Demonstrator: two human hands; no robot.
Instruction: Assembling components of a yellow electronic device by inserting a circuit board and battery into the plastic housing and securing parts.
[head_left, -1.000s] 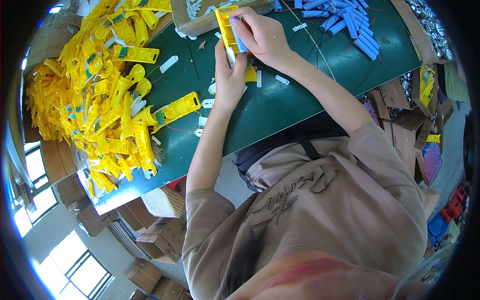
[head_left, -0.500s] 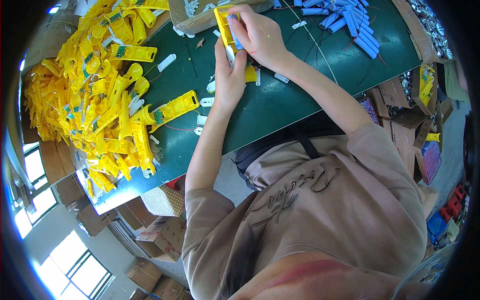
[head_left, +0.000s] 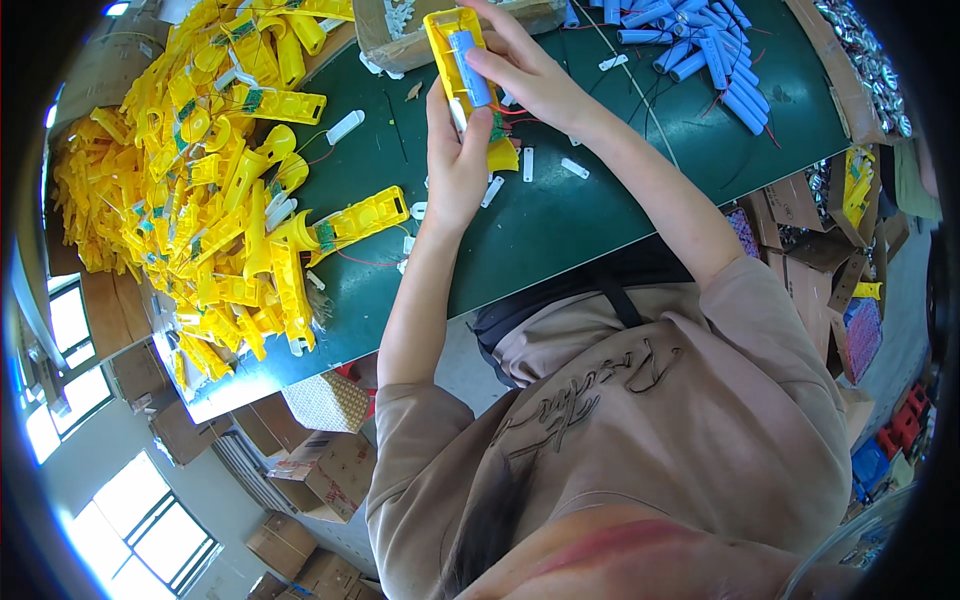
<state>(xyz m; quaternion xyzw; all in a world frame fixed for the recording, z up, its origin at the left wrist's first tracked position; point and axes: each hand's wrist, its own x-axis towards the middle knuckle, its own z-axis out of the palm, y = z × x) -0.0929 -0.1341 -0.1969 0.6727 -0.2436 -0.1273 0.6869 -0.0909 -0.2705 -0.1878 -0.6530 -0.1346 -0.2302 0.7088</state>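
Over the green table, a long yellow plastic housing [head_left: 436,36] is held tilted, with a blue cylindrical battery cell [head_left: 468,72] lying in its trough. My left hand [head_left: 457,165] is closed around the lower part of the housing, its thumb along the near end. My right hand [head_left: 530,80] grips the upper right side, thumb against the battery and the other fingers reaching past the far edge. A red wire [head_left: 518,112] and a bit of green circuit board [head_left: 499,128] show by the housing's lower end. Part of the housing is hidden by my hands.
A big heap of yellow housings [head_left: 200,190] with wires and green boards covers the table's left. Blue battery cells [head_left: 715,60] are piled at the far right. A cardboard box [head_left: 400,50] of white parts stands beyond my hands. Small white strips [head_left: 528,165] lie on the green table [head_left: 560,225].
My right thumb has shifted down slightly on the battery and my right fingers have opened out a little. More of the blue battery shows in the housing.
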